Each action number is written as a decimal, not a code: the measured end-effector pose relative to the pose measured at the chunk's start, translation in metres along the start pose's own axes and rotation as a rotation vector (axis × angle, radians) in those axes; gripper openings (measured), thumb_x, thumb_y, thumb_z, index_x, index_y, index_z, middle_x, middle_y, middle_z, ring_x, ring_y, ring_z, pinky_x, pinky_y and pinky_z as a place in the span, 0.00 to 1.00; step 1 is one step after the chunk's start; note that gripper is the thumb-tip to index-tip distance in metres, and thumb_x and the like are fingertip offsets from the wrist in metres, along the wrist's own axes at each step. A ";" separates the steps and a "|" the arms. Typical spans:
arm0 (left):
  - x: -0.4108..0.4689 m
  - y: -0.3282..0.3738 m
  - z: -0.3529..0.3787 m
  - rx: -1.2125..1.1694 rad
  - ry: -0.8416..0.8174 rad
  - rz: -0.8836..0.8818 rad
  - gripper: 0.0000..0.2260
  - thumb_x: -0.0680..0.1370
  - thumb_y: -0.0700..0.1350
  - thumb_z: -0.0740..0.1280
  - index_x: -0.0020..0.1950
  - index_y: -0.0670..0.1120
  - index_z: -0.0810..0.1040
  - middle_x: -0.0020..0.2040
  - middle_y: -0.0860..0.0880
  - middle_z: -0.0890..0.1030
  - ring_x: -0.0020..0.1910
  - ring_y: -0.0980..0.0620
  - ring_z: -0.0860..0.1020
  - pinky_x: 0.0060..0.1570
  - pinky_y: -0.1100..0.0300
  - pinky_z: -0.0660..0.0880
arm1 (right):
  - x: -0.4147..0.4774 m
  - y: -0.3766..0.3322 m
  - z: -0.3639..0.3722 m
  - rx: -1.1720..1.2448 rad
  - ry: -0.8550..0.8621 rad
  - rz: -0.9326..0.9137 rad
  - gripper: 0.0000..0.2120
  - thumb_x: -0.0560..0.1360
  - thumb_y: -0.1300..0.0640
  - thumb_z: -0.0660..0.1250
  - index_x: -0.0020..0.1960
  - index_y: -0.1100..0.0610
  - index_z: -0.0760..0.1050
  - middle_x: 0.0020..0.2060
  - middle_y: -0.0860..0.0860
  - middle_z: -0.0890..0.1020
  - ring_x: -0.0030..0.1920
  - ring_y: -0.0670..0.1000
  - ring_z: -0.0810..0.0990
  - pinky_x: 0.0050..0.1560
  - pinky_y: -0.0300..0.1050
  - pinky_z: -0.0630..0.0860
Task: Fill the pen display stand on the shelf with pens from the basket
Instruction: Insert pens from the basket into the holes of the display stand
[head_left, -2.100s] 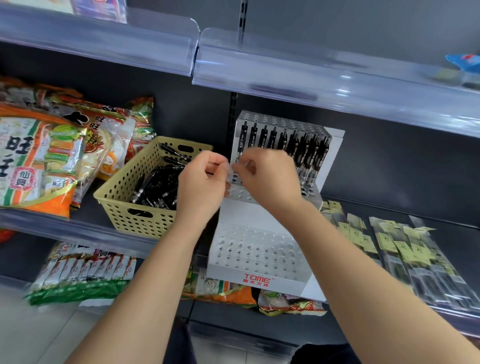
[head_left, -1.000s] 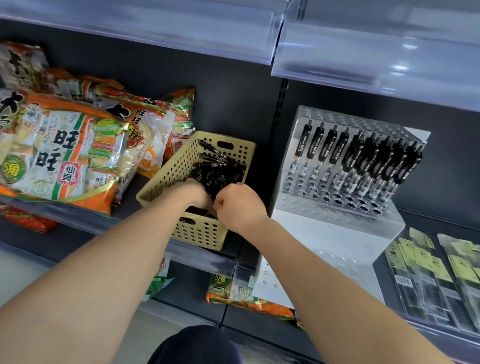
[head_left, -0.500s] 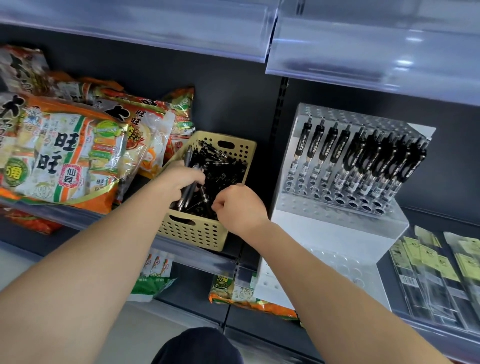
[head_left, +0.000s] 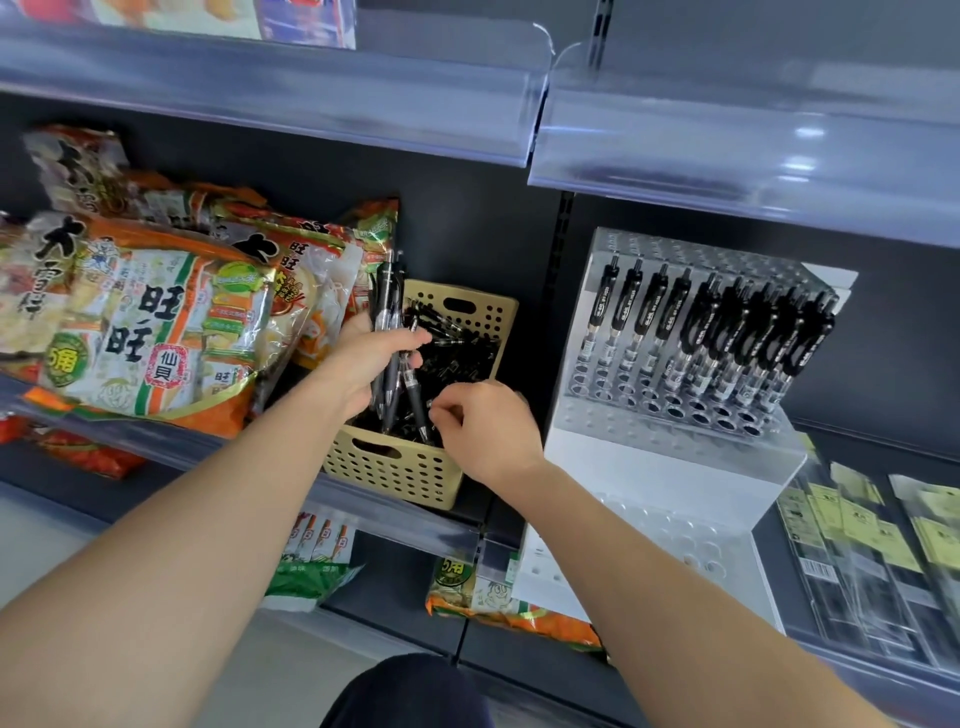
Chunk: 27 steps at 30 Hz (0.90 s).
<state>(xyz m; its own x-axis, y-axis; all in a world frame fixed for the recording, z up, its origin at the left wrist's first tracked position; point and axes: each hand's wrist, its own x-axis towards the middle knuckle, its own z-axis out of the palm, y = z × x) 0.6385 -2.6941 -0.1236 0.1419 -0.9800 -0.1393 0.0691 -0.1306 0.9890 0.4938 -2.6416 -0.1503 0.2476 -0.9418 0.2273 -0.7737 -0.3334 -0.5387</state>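
Shop shelf (head_left: 395, 517), black clip pens (head_left: 387, 296) bundled in left fingers (head_left: 405, 340), right fingers (head_left: 451, 415) curled, grip unclear

Black pens (head_left: 457, 358) heaped in tan basket (head_left: 395, 470); stand (head_left: 665, 467) (one pen row) beside.

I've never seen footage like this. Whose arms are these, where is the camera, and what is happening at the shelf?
No machine here: these are a person's bare arms, filmed by a camera worn on the head, looking down. The left hand grips a bundle of black pens over the yellow basket, which holds more. The right hand, fingers curled, meets their lower ends; whether it pinches one is unclear. Right of the basket stands the pen display stand, partly filled. Snack bags lie left.
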 end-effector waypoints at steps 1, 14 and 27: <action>-0.003 0.002 0.001 -0.060 -0.012 0.005 0.19 0.72 0.36 0.73 0.61 0.42 0.73 0.49 0.42 0.82 0.34 0.52 0.78 0.38 0.56 0.76 | 0.000 -0.001 0.001 0.018 0.024 0.012 0.09 0.78 0.56 0.62 0.47 0.51 0.81 0.39 0.49 0.84 0.49 0.54 0.78 0.59 0.53 0.71; -0.029 0.026 0.016 -0.333 -0.196 0.037 0.12 0.78 0.40 0.65 0.60 0.38 0.77 0.54 0.43 0.83 0.41 0.53 0.84 0.38 0.62 0.79 | 0.000 -0.029 -0.029 0.468 0.045 0.179 0.16 0.82 0.48 0.55 0.51 0.58 0.77 0.33 0.48 0.76 0.35 0.49 0.74 0.42 0.49 0.74; -0.078 0.033 0.038 -0.442 -0.310 -0.008 0.12 0.80 0.44 0.62 0.60 0.40 0.79 0.51 0.47 0.84 0.47 0.54 0.84 0.43 0.57 0.80 | -0.031 -0.033 -0.047 0.656 0.150 0.203 0.13 0.82 0.51 0.55 0.46 0.56 0.74 0.36 0.58 0.78 0.28 0.52 0.76 0.21 0.35 0.69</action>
<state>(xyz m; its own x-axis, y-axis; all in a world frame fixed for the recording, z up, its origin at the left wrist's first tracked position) 0.5921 -2.6274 -0.0785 -0.1541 -0.9863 -0.0595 0.4878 -0.1283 0.8635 0.4844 -2.5994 -0.1012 0.0157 -0.9879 0.1541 -0.2730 -0.1525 -0.9499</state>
